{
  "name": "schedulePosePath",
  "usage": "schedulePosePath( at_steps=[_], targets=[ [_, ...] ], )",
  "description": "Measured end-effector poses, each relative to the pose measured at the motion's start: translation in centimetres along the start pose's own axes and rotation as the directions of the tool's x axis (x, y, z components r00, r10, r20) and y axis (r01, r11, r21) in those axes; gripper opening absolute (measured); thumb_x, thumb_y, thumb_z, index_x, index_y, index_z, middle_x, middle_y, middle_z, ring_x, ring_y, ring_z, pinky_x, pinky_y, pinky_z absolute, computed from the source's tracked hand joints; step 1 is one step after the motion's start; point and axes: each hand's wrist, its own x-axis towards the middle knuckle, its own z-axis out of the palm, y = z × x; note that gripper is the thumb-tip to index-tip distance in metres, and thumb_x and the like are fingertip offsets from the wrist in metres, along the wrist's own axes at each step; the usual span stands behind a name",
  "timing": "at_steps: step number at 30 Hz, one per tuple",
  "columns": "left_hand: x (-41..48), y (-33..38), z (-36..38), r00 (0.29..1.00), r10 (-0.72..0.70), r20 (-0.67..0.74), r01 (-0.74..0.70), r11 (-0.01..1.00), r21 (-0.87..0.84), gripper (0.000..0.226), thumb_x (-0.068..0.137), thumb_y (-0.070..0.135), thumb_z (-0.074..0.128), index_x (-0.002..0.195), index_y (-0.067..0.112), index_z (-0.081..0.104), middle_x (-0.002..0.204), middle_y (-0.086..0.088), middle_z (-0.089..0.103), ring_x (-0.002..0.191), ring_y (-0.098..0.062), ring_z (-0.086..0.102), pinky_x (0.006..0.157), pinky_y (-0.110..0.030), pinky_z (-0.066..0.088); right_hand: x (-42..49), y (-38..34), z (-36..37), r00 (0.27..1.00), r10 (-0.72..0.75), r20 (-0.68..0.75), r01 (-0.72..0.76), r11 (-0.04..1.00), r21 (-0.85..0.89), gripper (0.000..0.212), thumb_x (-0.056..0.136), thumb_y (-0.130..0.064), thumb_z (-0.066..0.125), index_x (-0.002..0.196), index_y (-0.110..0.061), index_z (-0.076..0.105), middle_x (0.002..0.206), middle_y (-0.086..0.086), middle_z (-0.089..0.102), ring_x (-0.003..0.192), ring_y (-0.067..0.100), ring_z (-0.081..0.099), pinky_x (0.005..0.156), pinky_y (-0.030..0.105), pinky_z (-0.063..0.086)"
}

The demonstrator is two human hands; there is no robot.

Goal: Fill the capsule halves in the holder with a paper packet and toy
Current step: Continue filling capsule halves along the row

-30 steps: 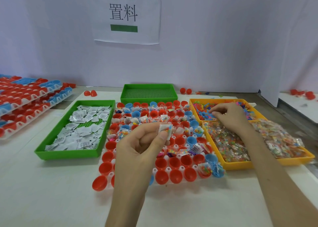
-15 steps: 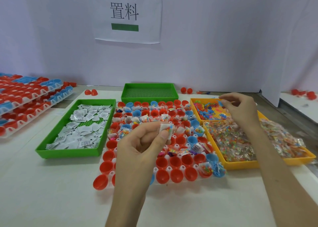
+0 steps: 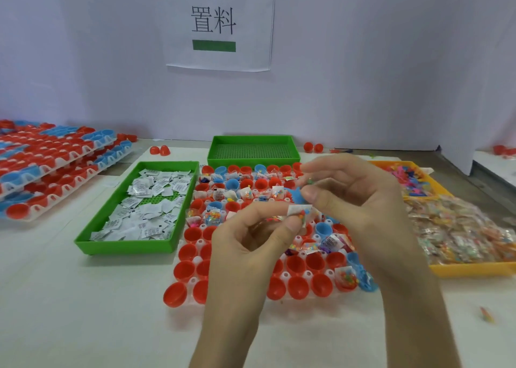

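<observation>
FILLING THE ROWS: A worker's left hand (image 3: 251,245) hovers over the middle of the capsule holder (image 3: 284,276). Its thumb and forefinger pinch a small packet (image 3: 303,213), a white paper slip against a clear sachet of coloured beads, and the other fingers curl loosely. The right hand (image 3: 360,200), just beyond it and to the right, is half open, with thumb and fingertips appearing to pinch a blue toy (image 3: 296,195). Below them, the far rows of red and blue capsule halves (image 3: 297,287) already carry packets and toys, while most of the near rows are bare. More paper packets (image 3: 150,200) lie in the green tray (image 3: 122,247) to the left, and bagged toys (image 3: 460,233) in the orange tray (image 3: 472,270) to the right. The packet is likely almost weightless and limp, with slick film, so a fingertip pinch at one edge suits it, and it should be dropped into a cup rather than pressed. The toy, probably light hard plastic, is best held by its body between two fingertips. The halves seem to sit loosely in the holder and could tip if nudged
</observation>
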Motion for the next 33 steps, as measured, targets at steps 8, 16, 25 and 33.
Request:
schedulePosePath(
  at_steps=[8, 16, 25, 33],
  targets=[
    [0.3, 0.2, 0.5, 0.994, 0.075, -0.078, -0.076, 0.997, -0.015, 0.027, 0.065, 0.035, 0.077, 0.088, 0.021, 0.076, 0.071, 0.003, 0.073, 0.068, -0.004, 0.069, 0.058, -0.013, 0.051, -0.5, 1.1, 0.4, 1.0, 0.027, 0.011, -0.028, 0.985, 0.172, 0.018, 0.076, -0.016, 0.081, 0.091, -0.025, 0.075, 0.087, 0.001, 0.075, 0.079, 0.017, 0.071, 0.072, 0.025, 0.056],
    [0.0, 0.2, 0.6, 0.994, 0.04, -0.101, -0.045, 0.998, -0.045, 0.021, 0.061, 0.041, 0.077, 0.078, 0.029, 0.078, 0.075, -0.003, 0.076, 0.071, -0.008, 0.071, 0.058, -0.013, 0.05, -1.0, 0.4, 0.8, 0.999, 0.037, -0.036, -0.029, 0.976, 0.215, 0.014, 0.083, -0.021, 0.071, 0.094, -0.019, 0.078, 0.092, 0.003, 0.078, 0.092, 0.019, 0.075, 0.078, 0.021, 0.057],
    [0.3, 0.3, 0.3, 0.996, -0.001, -0.085, -0.009, 0.994, -0.113, 0.02, 0.061, 0.033, 0.075, 0.079, 0.024, 0.078, 0.077, -0.003, 0.077, 0.077, -0.012, 0.075, 0.068, -0.013, 0.054, -1.8, 2.1, -5.0, 0.82, -0.043, -0.57, -0.243, 0.876, -0.416, 0.024, 0.088, -0.019, 0.074, 0.085, -0.043, 0.072, 0.094, -0.028, 0.071, 0.098, -0.014, 0.061, 0.084, 0.011, 0.049],
    [0.2, 0.0, 0.3, 0.993, -0.02, -0.113, 0.009, 0.996, -0.09, 0.027, 0.057, 0.041, 0.076, 0.079, 0.024, 0.079, 0.078, -0.005, 0.077, 0.074, -0.01, 0.074, 0.06, -0.014, 0.052, -1.9, -1.0, -1.9, 1.0, 0.022, 0.019, -0.018, 0.983, -0.182, 0.017, 0.089, -0.014, 0.07, 0.095, -0.026, 0.078, 0.093, -0.009, 0.077, 0.09, 0.009, 0.073, 0.077, 0.015, 0.055]
  ],
)
